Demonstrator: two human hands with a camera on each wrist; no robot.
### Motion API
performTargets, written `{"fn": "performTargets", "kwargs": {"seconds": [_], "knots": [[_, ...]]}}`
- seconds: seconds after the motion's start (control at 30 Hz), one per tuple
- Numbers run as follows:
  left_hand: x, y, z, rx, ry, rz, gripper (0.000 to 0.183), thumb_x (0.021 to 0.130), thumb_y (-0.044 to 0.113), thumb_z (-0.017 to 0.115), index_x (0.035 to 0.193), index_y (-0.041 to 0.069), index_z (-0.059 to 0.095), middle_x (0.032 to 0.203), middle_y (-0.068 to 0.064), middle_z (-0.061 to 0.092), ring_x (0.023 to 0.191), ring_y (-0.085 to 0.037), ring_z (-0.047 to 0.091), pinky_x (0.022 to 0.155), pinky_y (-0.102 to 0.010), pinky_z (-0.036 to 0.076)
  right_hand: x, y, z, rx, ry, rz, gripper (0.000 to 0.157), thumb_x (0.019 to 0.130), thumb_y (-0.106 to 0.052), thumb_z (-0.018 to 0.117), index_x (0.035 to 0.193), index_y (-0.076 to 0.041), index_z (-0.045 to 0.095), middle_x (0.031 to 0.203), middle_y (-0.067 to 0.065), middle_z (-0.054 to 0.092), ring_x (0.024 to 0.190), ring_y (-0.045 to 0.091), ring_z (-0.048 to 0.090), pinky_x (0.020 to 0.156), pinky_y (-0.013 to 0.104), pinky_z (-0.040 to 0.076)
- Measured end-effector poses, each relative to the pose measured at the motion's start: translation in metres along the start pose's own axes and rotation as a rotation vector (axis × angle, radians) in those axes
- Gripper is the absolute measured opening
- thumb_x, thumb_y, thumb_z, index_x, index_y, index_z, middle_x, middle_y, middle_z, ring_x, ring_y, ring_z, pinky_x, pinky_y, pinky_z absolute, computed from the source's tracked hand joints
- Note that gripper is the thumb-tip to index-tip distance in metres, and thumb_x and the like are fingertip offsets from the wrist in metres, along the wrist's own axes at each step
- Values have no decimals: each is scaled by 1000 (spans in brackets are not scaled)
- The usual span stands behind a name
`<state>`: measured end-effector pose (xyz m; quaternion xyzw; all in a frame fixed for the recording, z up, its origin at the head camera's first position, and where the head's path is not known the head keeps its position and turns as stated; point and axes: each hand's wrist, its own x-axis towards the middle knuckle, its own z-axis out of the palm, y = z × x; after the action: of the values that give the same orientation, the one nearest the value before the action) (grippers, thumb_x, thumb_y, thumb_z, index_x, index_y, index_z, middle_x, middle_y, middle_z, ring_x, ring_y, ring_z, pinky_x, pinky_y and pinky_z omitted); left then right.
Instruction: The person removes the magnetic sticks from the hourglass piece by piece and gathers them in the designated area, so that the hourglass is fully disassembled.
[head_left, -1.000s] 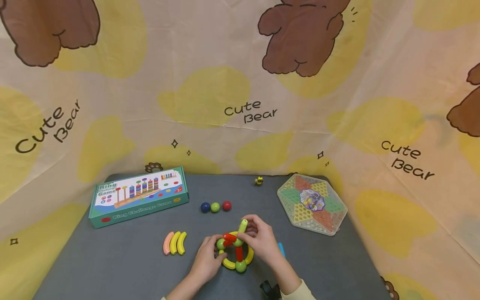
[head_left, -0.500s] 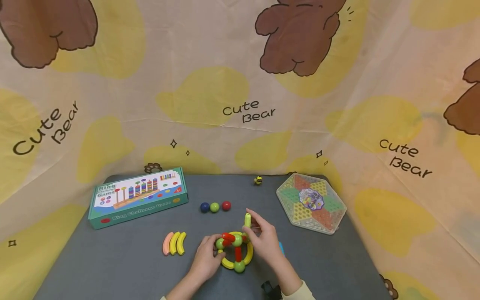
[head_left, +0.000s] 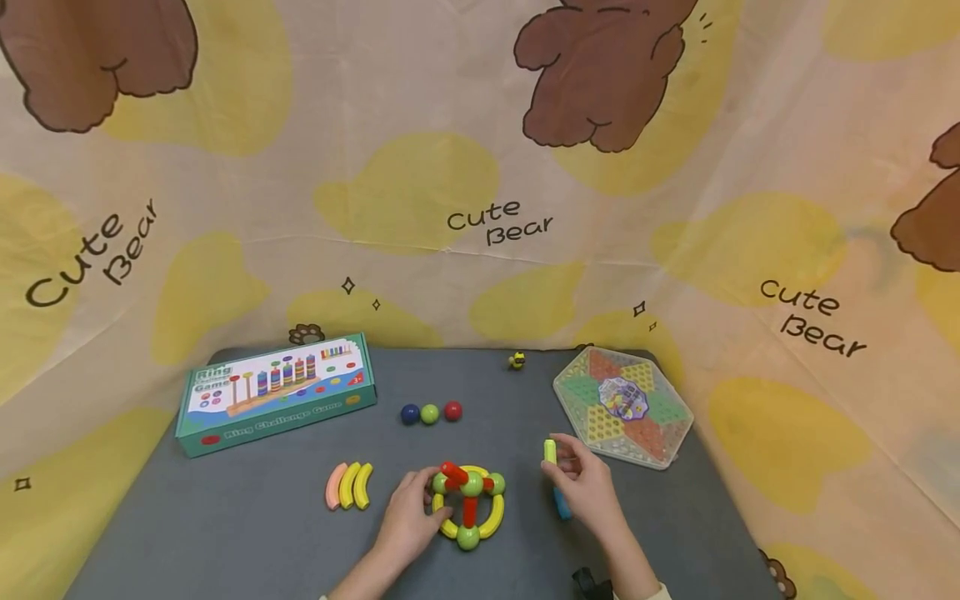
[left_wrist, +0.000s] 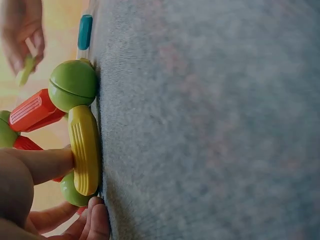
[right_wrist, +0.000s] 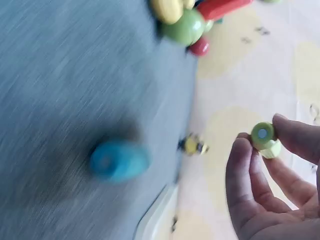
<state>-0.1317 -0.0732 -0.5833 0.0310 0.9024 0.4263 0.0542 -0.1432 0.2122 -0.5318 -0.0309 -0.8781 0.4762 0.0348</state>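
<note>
On the table stands a magnetic building toy (head_left: 491,518) of green balls, red straight sticks and a ring of yellow curved sticks. My left hand (head_left: 408,518) holds its left side; in the left wrist view the thumb presses a yellow curved stick (left_wrist: 85,155) while other fingers lie near the lower green ball. To the right of the toy and apart from it, my right hand (head_left: 591,493) pinches a light green magnetic stick (head_left: 550,452) between thumb and fingers. The stick's round magnet end faces the right wrist camera. Below that hand a blue stick (head_left: 562,505) lies on the table.
Left of the toy lie one pink and two yellow curved sticks (head_left: 347,487). Behind are blue, green and red balls (head_left: 430,414). A Ring Challenge Game box (head_left: 277,400), a small bee figure (head_left: 517,360) and a hexagonal board game case (head_left: 624,407) stand farther back.
My right hand has carried the light green stick from the toy's top ball rightward, over the blue stick. The toy has shifted slightly; my left hand stays on it.
</note>
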Motion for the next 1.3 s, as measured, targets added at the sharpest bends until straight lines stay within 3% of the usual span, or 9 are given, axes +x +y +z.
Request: {"fn": "performTargets", "kwargs": {"seconds": [0.33,0.67,0.97,1.3], "knots": [[2,-1,-3,31,-12,31,55,84,5,78,136,1,58,110,-6,59,88,-15,54,70,-28,47,-3,34,-21,-98,-14,103,38,91,-12,74,128,-8,65,91,2,71,78,12,64,66,28,51],[5,-4,-4,35,-50,9,58,83,8,80,137,2,58,109,-6,59,91,-17,57,73,-33,50,-11,56,-22,-226,-92,108,34,88,-12,76,121,-6,68,86,-1,68,72,10,59,64,30,47],[6,-2,-4,21,-57,1,58,84,9,80,137,3,57,110,-6,59,92,-17,58,75,-35,51,-11,57,-23,-256,-146,83,25,95,-14,69,119,-6,69,82,-2,62,71,11,56,65,32,46],[5,0,-5,40,-46,25,57,84,7,79,137,2,58,106,-5,58,88,-17,55,70,-32,48,-9,51,-28,-256,-144,101,24,100,-16,63,120,-6,69,84,-2,66,71,11,58,65,33,47]]}}
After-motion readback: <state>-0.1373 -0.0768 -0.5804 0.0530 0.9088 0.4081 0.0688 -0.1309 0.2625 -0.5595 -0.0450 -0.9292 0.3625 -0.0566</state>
